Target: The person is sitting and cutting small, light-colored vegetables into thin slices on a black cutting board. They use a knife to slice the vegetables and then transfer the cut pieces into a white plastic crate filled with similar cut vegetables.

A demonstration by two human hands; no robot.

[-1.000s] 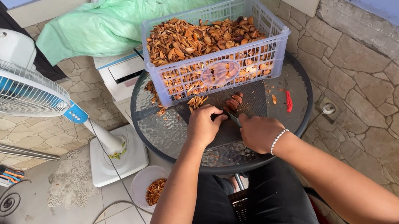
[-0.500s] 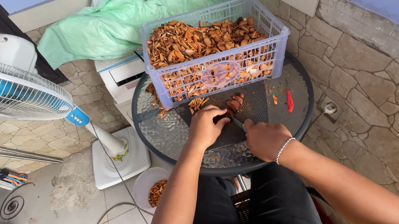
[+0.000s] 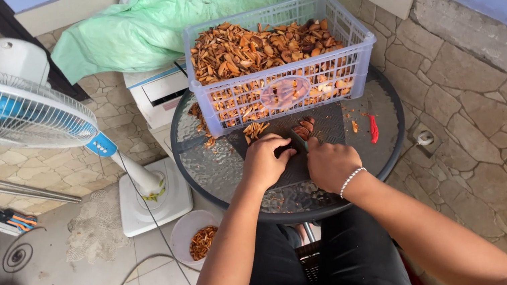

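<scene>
Crate (image 3: 285, 83): pale lattice plastic, rectangular, heaped to the rim with orange-brown dried husk pieces (image 3: 252, 48). It stands on the far half of the round dark glass surface (image 3: 203, 164), with its far end past the rim. A few loose pieces lie just in front of the crate wall.

Bowl (image 3: 193, 235): small, white, on the floor below the surface's near-left edge; holds a low layer of the same orange pieces.

Left hand (image 3: 264, 161): curled, fingertips pinched onto a small dark piece (image 3: 301, 133) on the dark mat (image 3: 332, 124). Right hand (image 3: 332, 165): closed in a loose fist just beside the left, a bead bracelet at the wrist; what it grips cannot be told. Hands nearly touch.

Red chilli-like item (image 3: 373, 129) lies on the mat, right of the hands, near the surface's edge.

Edges: stone wall close on the right; standing fan (image 3: 3, 101) close on the left. Bare glass shows left of the left hand.
</scene>
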